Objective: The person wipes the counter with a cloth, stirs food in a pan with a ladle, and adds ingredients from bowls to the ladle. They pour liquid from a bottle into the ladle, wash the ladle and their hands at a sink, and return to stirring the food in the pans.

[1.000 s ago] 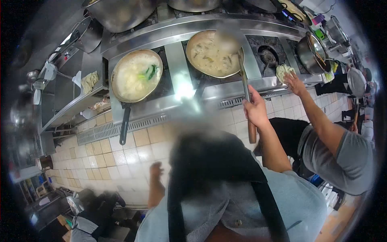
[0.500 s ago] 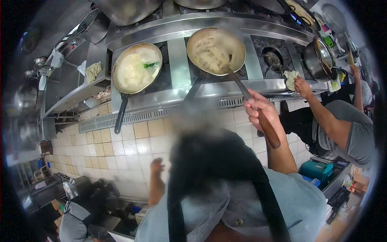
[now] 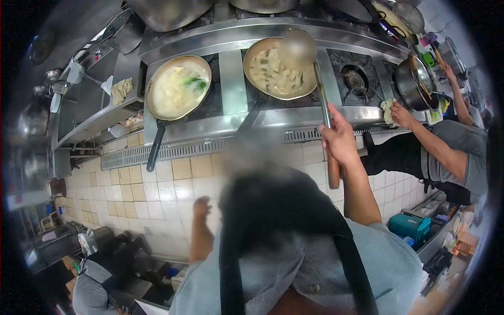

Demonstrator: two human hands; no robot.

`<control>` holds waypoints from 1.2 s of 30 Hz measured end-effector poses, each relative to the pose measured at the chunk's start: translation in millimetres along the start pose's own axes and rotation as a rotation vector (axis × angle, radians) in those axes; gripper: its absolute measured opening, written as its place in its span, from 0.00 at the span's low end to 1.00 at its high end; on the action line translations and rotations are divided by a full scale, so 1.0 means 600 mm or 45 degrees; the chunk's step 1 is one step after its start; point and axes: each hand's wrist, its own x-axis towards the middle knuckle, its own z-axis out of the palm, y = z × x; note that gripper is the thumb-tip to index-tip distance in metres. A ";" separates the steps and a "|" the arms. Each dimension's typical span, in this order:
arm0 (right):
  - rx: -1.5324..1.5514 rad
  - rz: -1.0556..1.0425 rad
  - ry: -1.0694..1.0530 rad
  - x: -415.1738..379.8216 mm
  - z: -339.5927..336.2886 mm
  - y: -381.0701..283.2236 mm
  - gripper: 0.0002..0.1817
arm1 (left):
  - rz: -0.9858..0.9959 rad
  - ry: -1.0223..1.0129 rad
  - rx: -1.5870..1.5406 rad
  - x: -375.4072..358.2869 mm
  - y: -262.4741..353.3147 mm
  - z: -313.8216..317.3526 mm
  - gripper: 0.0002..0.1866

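My right hand [image 3: 340,137] is closed round the wooden grip of a long metal ladle [image 3: 322,94]. The ladle's round head is up over the right rim of the middle frying pan [image 3: 255,82], partly smeared by a blur. Creamy sauce with darker pieces [image 3: 275,71] fills that pan. To its left is a second frying pan [image 3: 159,107] with pale, frothy liquid and a bit of green leaf [image 3: 196,83]. My left hand [image 3: 201,208] hangs low above the tiled floor, fingers loosely bent and apart, touching nothing.
A bare burner [image 3: 355,79] lies right of the middle pan. Beyond it stands a deep pot [image 3: 407,84], where a co-worker's hand [image 3: 402,115] holds a cloth [image 3: 388,111]. Large pans [image 3: 170,16] line the back. Another person [image 3: 94,289] is at lower left.
My right hand has swung the ladle upright and its head has come out of the sauce to the pan's right edge. The green leaf has spread slightly. The co-worker's hand and cloth have shifted right.
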 end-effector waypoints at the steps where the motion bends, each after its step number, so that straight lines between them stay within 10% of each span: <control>1: -0.020 0.000 0.001 0.012 0.006 0.010 0.36 | -0.017 0.006 -0.028 0.008 0.003 0.000 0.17; 16: 1.179 0.551 -0.533 0.015 -0.019 -0.002 0.23 | -0.161 0.108 -0.022 -0.038 -0.105 -0.012 0.17; 25: 0.267 0.226 -0.149 -0.067 -0.005 -0.033 0.35 | 0.219 -0.007 0.330 -0.005 -0.089 -0.031 0.15; 28: 0.028 0.090 0.025 -0.077 0.026 -0.027 0.35 | -0.048 -0.008 0.095 0.033 -0.049 -0.049 0.15; 36: -0.142 -0.147 0.178 -0.096 0.123 -0.019 0.35 | 0.583 -0.018 0.270 0.164 -0.069 -0.192 0.14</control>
